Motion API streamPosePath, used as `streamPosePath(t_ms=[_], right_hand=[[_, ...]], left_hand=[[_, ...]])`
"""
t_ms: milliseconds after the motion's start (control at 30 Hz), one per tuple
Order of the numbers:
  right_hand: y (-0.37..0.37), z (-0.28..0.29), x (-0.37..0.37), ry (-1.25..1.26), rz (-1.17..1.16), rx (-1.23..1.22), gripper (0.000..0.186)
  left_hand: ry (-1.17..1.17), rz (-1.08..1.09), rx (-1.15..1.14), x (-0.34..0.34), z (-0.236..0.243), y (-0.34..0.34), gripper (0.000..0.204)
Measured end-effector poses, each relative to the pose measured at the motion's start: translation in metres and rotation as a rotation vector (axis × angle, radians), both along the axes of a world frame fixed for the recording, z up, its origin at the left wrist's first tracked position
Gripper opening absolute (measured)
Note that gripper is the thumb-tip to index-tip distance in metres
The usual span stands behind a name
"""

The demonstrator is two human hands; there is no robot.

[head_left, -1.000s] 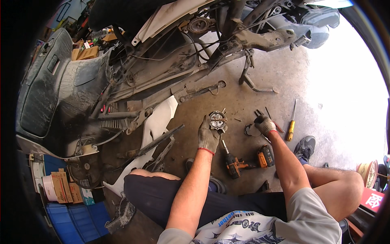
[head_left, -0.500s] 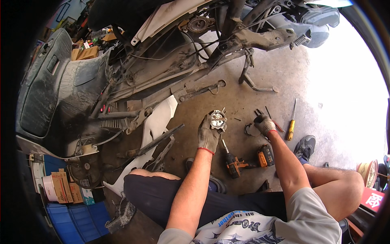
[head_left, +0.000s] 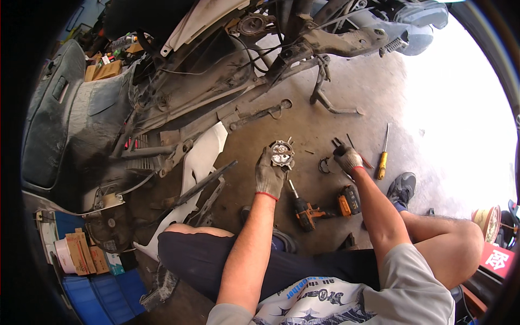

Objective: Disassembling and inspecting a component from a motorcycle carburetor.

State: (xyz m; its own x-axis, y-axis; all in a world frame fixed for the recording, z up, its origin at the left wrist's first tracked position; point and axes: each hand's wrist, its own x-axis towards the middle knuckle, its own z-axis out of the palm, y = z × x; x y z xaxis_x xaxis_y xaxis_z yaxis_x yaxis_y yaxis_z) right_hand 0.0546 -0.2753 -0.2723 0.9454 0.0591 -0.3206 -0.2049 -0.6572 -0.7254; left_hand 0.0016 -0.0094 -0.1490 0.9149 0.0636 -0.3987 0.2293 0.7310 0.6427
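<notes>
Gloved with a red cuff, my left hand (head_left: 269,176) grips a round metal housing (head_left: 281,153) with its open, chambered face upward. My right hand (head_left: 351,160), also gloved, is low over the floor, fingers closed around a dark tool (head_left: 338,145) whose full shape is hidden. Beside that hand lie a curved metal piece (head_left: 325,165) and a thin dark rod. A yellow-handled screwdriver (head_left: 383,165) lies to its right. An orange and black cordless power tool (head_left: 307,213) with a socket extension and battery lies below my hands.
A dusty, partly stripped scooter (head_left: 97,108) spans the upper left, its stand (head_left: 325,97) reaching down ahead. A white panel (head_left: 192,179) and loose metal parts lie at left. Cardboard boxes (head_left: 81,252) and blue bins (head_left: 92,295) stand lower left. My bent legs and shoes frame the near area.
The whole view has shifted slightly, with the scene higher and further left. The housing's face has tilted a little since one second ago; both hands keep their grips.
</notes>
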Motion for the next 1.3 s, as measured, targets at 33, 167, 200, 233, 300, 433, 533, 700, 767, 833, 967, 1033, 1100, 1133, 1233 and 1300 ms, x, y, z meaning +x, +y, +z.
streamPosePath(t_ms=[33,167,200,233,300,433,533,700,767,833,967,1033,1100,1133,1233,1300], right_hand=[[0.0,-0.003,0.0,0.004,-0.002,-0.005,0.025],[0.0,-0.009,-0.002,-0.037,0.041,-0.027,0.024],[0.003,-0.007,-0.002,-0.034,0.054,-0.041,0.024],[0.006,-0.005,-0.003,-0.032,0.066,-0.056,0.024],[0.015,0.002,-0.003,-0.009,0.063,-0.103,0.025],[0.025,0.018,-0.001,0.033,0.092,-0.195,0.026],[0.022,0.012,0.004,-0.024,0.134,-0.171,0.027],[0.024,0.016,0.006,0.003,0.142,-0.148,0.028],[0.023,0.013,0.008,0.02,0.141,-0.138,0.029],[0.016,0.003,0.012,0.012,0.129,0.013,0.03],[0.012,0.015,0.014,0.09,0.116,0.148,0.03],[0.009,0.023,0.014,0.084,0.064,0.207,0.029],[0.004,0.027,0.015,0.085,0.038,0.198,0.029],[0.001,0.028,0.015,0.086,0.013,0.19,0.029],[-0.006,0.028,0.017,0.09,-0.01,0.183,0.03],[-0.008,0.029,0.016,0.093,-0.016,0.201,0.031]], left_hand=[[-0.009,0.0,0.005,0.0,0.0,0.0,0.043],[0.039,0.047,-0.002,0.001,0.004,-0.004,0.036],[0.044,0.048,-0.004,0.001,0.002,-0.003,0.036],[0.042,0.05,0.003,0.001,0.0,-0.002,0.036],[0.046,0.056,0.01,-0.001,-0.003,0.002,0.036],[0.009,0.009,0.061,-0.004,-0.003,0.003,0.042],[0.024,0.007,0.059,-0.002,-0.004,0.0,0.042],[0.033,0.005,0.039,-0.003,-0.005,0.005,0.042],[0.051,-0.003,0.036,-0.004,-0.005,0.004,0.041],[0.049,-0.011,0.028,-0.001,-0.007,0.0,0.041],[0.066,0.016,0.016,-0.001,-0.004,-0.003,0.037],[0.076,0.017,0.012,0.0,-0.004,-0.003,0.037],[0.085,0.016,0.008,0.0,-0.005,-0.003,0.036],[0.09,0.015,0.012,0.0,-0.006,-0.004,0.036],[0.074,-0.013,0.019,-0.001,-0.009,0.0,0.037],[0.054,-0.041,0.021,-0.003,-0.01,0.001,0.039]])
